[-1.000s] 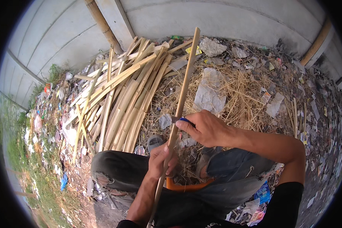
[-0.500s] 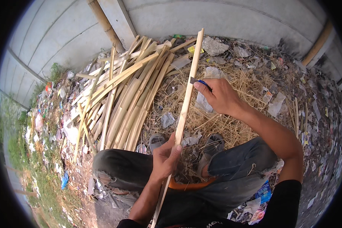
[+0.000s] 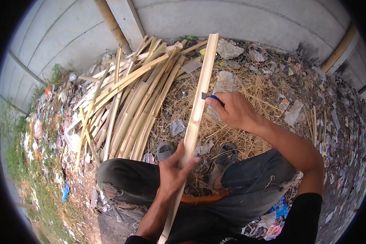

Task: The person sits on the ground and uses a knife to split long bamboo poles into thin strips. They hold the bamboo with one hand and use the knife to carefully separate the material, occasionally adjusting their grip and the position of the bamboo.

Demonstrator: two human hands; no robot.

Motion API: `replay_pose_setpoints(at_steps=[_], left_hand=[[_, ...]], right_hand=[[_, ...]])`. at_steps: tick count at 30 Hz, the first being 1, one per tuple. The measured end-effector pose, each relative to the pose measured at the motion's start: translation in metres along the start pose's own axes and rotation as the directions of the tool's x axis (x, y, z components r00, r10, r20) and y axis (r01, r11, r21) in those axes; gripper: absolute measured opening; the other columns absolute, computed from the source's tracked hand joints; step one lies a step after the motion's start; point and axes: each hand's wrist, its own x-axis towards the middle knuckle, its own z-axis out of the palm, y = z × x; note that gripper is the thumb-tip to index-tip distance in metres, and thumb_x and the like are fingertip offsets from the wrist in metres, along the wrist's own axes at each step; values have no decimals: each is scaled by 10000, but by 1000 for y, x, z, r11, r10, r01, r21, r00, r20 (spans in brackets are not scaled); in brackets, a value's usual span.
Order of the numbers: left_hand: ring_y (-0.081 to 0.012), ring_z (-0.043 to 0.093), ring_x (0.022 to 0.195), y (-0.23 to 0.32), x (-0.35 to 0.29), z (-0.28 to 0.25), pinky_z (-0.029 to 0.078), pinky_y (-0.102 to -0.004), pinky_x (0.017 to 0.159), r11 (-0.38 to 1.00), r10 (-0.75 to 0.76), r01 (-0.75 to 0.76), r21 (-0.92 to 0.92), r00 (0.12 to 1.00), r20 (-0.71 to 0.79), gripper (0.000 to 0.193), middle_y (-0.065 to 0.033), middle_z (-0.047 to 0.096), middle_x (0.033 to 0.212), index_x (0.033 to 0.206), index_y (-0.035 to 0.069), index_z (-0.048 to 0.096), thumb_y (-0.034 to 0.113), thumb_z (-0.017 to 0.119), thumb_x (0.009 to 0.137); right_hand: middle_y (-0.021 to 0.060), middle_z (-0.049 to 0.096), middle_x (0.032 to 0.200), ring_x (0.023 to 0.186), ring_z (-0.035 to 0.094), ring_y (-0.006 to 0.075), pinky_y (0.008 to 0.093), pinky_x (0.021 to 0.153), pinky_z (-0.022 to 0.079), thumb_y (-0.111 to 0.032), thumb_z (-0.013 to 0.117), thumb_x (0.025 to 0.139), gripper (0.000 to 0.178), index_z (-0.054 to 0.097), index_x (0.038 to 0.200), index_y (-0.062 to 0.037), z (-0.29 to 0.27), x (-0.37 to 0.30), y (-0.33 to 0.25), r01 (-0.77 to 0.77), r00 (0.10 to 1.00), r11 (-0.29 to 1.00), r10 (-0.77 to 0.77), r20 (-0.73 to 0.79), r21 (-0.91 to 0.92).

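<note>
littered ground (image 3: pixel 341 158) lies around me. my left hand (image 3: pixel 174 168) grasps the bamboo strip (image 3: pixel 198 110), slanting away before me; my right hand (image 3: pixel 234 110) grips a blue-handled knife (image 3: pixel 217 98) at its right edge. beyond, over straw (image 3: pixel 262 93), is free room, then wall (image 3: pixel 248 18).

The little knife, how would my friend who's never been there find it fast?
Find the long pale bamboo strip slanting up the middle, then the right hand beside it. In that hand is the knife: its blue handle and grey blade stand out from the pale strip.
</note>
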Motion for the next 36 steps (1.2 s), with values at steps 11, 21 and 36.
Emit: replay_pose_setpoints(at_steps=[11,21,36], left_hand=[[-136,592,1129,-7,-7,-2,491,-279,977,988,-30,30,-154,1000,5,703,-191,656,1269,1411,-172,447,66,818,863],[-171,581,1206,-8,-1,-5,440,-314,1062,969,-19,13,-248,1000,-24,656,-194,627,1327,1377,-179,485,23,814,848],[-127,605,1117,-6,6,-16,490,-273,954,924,-8,23,-381,999,40,699,-121,653,1280,1450,-112,451,199,772,914]], right_hand=[[235,598,598,613,650,426,518,571,469,-421,500,1031,516,671,791,1,-6,7,2,-36,997,997,41,-68,65],[197,646,645,648,665,413,507,617,523,-474,496,1016,509,689,827,-43,12,0,-21,60,997,995,-64,52,81],[215,632,614,595,658,423,517,556,515,-424,514,1023,427,668,912,-42,22,-8,-31,75,996,993,-78,40,89]])
